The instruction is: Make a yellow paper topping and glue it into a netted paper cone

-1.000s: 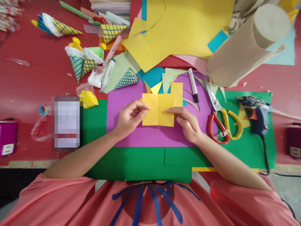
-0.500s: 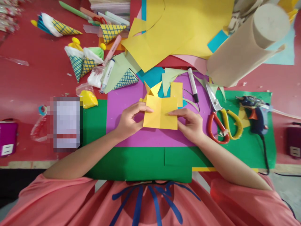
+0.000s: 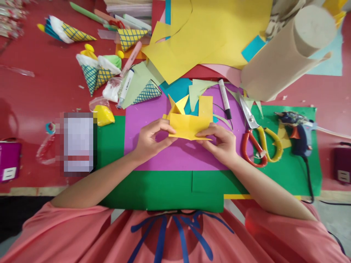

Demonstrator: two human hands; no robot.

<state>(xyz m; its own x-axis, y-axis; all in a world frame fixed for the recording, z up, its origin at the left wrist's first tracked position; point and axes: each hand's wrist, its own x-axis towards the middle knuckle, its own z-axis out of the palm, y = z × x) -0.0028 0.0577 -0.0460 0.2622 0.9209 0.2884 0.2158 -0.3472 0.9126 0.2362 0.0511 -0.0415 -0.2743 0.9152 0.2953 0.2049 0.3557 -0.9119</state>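
Item: yellow paper square (image 3: 189, 127), held between our left hand (image 3: 149, 140) and right hand (image 3: 222, 144) above the purple sheet (image 3: 153, 153). Change noted: a second ago the square lay flat and open on the purple sheet, its centre crease showing; now its near edge is lifted and brought up toward the far edge, so we see it foreshortened, a shadow beneath it. We judge a fold to be in progress, not yet pressed down. Fingers: left-hand fingers (image 3: 164, 126) pinched together on the square's left edge; right-hand fingers (image 3: 204, 134) clamped on its lower right corner. Adjacent: a small folded yellow piece (image 3: 179, 104) just beyond the square and a yellow strip (image 3: 205, 106) beside it. Surface: red surface (image 3: 41, 95), overlaid with green sheets (image 3: 164, 190) under the purple one. To the right, scissors (image 3: 256, 135) with red and yellow handles, a black marker (image 3: 225, 98), a glue gun (image 3: 297, 131) with its cord, a roll of brown paper (image 3: 287, 51). To the far side, large yellow offcuts (image 3: 214, 33); to the left, patterned paper cones (image 3: 95, 71) and a white marker (image 3: 125, 87). Room: nothing shows beyond the surface.
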